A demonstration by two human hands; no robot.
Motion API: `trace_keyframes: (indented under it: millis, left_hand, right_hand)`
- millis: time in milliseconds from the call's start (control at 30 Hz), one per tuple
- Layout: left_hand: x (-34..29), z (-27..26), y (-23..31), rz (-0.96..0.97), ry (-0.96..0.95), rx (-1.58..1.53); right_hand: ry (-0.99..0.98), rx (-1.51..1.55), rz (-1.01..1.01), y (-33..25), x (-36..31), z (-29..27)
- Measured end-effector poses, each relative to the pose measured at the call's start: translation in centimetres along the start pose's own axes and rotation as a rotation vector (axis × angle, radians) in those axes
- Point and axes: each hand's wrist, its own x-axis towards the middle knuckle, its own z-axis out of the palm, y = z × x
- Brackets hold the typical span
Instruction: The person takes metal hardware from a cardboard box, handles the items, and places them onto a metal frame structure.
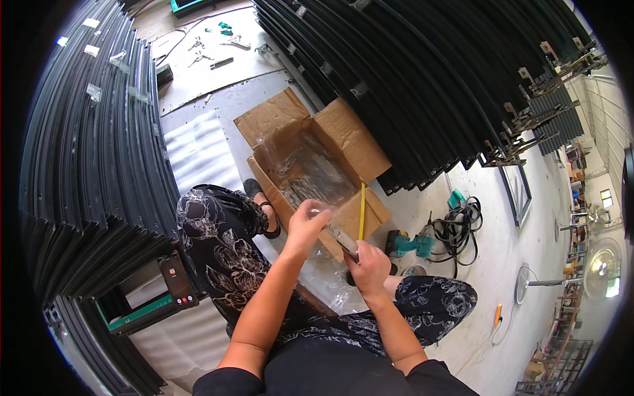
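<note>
Head view: seen from above, the two hands meet in front of the person, over the near side of the open box point(265, 120).
Strip: the thin, metallic-looking strip point(343, 240) lies between the hands, its long axis slanting from beside the left fingers at upper left down to the right grip at lower right.
Nearer hand: the right, which touches the strip's lower end; the left is just beside the upper end.
Right hand point(371, 267): closed, thumb and bent fingers clamping the strip's lower end.
Left hand point(305, 230): fingers bent inward, little gap between them, with clear wrap point(322, 210) at the tips; blur hides whether they pinch it.
Yellow band point(362, 210): runs along the box's right side, its lower end near the right hand.
Box: flaps folded out, thin parts point(319, 173) and clear plastic inside, ahead of both hands.
Drill point(414, 244): teal and black, on the floor point(502, 254) to the right of the right hand, beside a coiled black cable point(460, 231).
Black frames: stacked at left point(92, 171) and at upper right point(403, 86).
</note>
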Motion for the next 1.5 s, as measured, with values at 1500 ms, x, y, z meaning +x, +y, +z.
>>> trace_keyframes:
  millis: [1500]
  left_hand:
    - [-0.8, 1.6, 2.2, -0.081, -0.432, -0.377]
  right_hand:
    - [-0.373, 1.400, 0.830, 2.4, 2.5, -2.0]
